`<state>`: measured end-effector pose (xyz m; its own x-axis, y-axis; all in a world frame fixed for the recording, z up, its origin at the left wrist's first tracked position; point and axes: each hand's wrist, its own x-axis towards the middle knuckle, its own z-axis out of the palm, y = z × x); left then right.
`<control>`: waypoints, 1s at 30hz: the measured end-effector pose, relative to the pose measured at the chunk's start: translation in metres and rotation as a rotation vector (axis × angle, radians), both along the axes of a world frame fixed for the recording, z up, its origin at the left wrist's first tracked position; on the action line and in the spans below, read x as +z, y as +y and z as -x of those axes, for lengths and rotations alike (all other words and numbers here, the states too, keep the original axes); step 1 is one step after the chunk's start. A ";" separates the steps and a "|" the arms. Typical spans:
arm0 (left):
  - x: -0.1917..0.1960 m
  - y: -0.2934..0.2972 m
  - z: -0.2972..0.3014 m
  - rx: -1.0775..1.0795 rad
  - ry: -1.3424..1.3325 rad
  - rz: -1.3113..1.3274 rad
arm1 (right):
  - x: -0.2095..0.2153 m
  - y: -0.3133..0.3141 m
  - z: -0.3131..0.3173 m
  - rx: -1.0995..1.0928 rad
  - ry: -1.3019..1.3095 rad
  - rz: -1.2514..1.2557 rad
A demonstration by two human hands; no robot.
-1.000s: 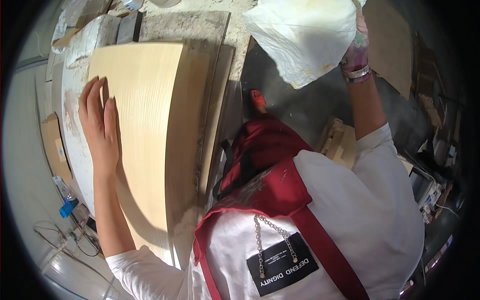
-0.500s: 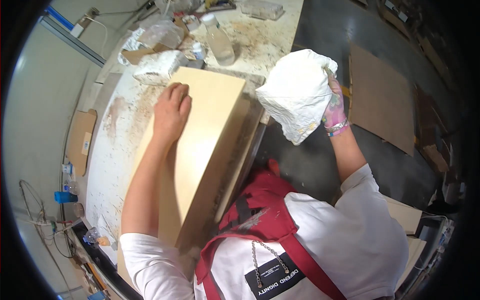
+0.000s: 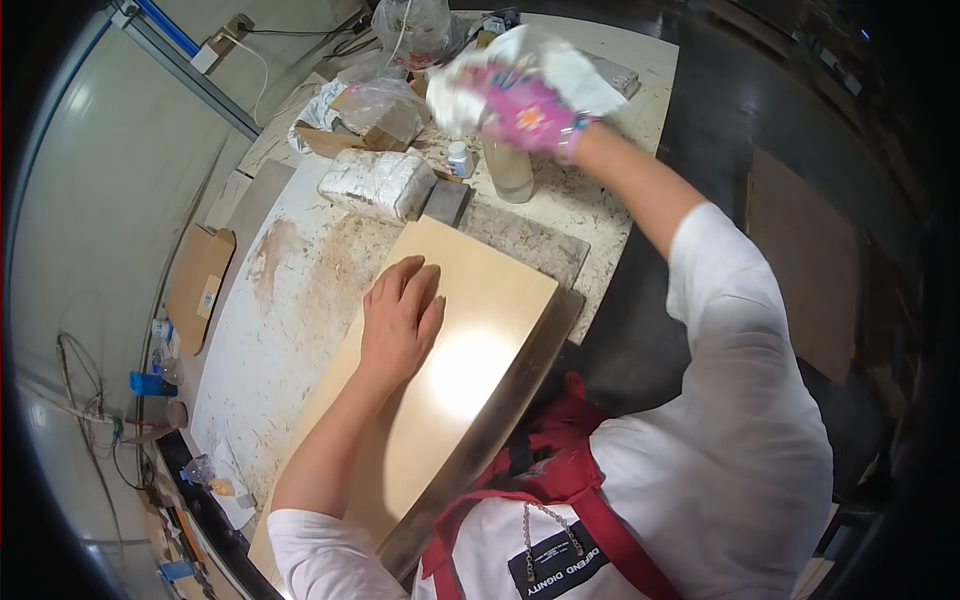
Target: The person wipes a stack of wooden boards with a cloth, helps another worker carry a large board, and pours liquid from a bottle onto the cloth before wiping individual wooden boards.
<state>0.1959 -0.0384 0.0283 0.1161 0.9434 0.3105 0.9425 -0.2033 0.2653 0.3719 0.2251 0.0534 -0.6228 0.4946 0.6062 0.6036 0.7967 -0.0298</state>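
Observation:
My bare left hand (image 3: 398,318) lies on top of a pale, glossy wooden panel (image 3: 482,275), its fingers a little apart. The panel rests at a slant along the near edge of the worktable. My right hand (image 3: 532,112), in a pink flowered glove, is closed on a white cloth (image 3: 580,82), which is partly smeared by motion. Hand and cloth hang over the far part of the table, in front of a clear bottle (image 3: 510,175), hiding its upper part. Whether they touch the bottle I cannot tell.
Beyond the panel's far end are a grey block (image 3: 446,203), a white wrapped bundle (image 3: 375,185) and a small white bottle (image 3: 460,160). An open cardboard box (image 3: 345,138) with plastic bags stands farther back. A brown sheet (image 3: 805,255) lies on the floor at right.
My right hand has swung the white cloth from beside the table's right edge leftward and away, over the bottle. The left hand still rests on the panel; the whole view has shifted.

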 end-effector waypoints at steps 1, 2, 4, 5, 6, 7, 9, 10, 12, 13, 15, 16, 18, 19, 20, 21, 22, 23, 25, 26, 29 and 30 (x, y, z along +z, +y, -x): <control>0.001 -0.002 0.001 0.009 -0.013 0.008 | 0.008 -0.016 0.010 -0.098 -0.363 0.098; 0.003 0.001 -0.001 -0.014 -0.018 0.008 | -0.018 0.004 0.009 -0.035 -0.371 -0.042; 0.001 0.004 0.001 0.001 0.002 0.037 | -0.009 0.009 0.033 -0.161 -0.349 0.245; 0.003 0.006 -0.001 -0.008 0.008 0.045 | -0.009 0.016 0.029 -0.107 -0.299 0.259; 0.004 0.003 -0.003 -0.001 0.003 0.049 | -0.017 0.030 0.026 0.003 -0.282 0.226; 0.002 0.002 0.000 0.010 -0.004 0.048 | -0.010 0.026 0.021 0.060 -0.374 0.180; 0.003 0.000 0.001 0.020 -0.005 0.050 | -0.016 0.041 0.005 0.273 -0.154 0.252; 0.005 0.000 0.001 0.026 -0.055 0.062 | -0.017 0.038 -0.007 0.270 -0.071 0.304; 0.008 0.009 0.000 0.031 -0.127 0.031 | -0.019 0.039 -0.035 0.263 0.074 0.398; 0.015 0.016 -0.004 0.008 -0.122 0.022 | -0.024 0.041 -0.049 0.242 0.081 0.386; 0.031 0.040 -0.014 0.000 -0.260 0.156 | -0.035 0.050 -0.075 0.196 0.223 0.583; 0.036 0.056 -0.020 -0.046 -0.238 0.175 | -0.029 0.049 -0.086 0.197 0.226 0.570; 0.030 0.093 -0.032 -0.134 -0.180 0.220 | -0.004 0.030 -0.103 0.216 0.291 0.373; 0.021 0.114 -0.042 -0.184 -0.127 0.092 | 0.016 0.017 -0.108 0.205 0.278 0.341; 0.011 0.131 -0.054 -0.221 -0.076 -0.031 | 0.035 0.006 -0.112 0.211 0.278 0.345; 0.013 0.149 -0.070 -0.255 -0.072 -0.103 | 0.056 -0.003 -0.120 0.280 0.340 0.379; 0.018 0.163 -0.086 -0.287 -0.065 -0.175 | 0.071 -0.009 -0.126 0.351 0.404 0.412; 0.023 0.172 -0.099 -0.292 -0.059 -0.175 | 0.078 -0.014 -0.133 0.348 0.411 0.408; 0.030 0.185 -0.115 -0.211 -0.162 -0.347 | 0.080 -0.018 -0.152 0.453 0.722 0.515; 0.037 0.186 -0.117 -0.216 -0.159 -0.348 | 0.073 -0.019 -0.160 0.451 0.725 0.511; 0.048 0.172 -0.111 -0.235 0.035 0.016 | 0.024 -0.037 -0.172 0.432 1.320 1.080; 0.049 0.168 -0.109 -0.213 0.034 0.011 | 0.002 -0.042 -0.178 0.350 1.437 1.261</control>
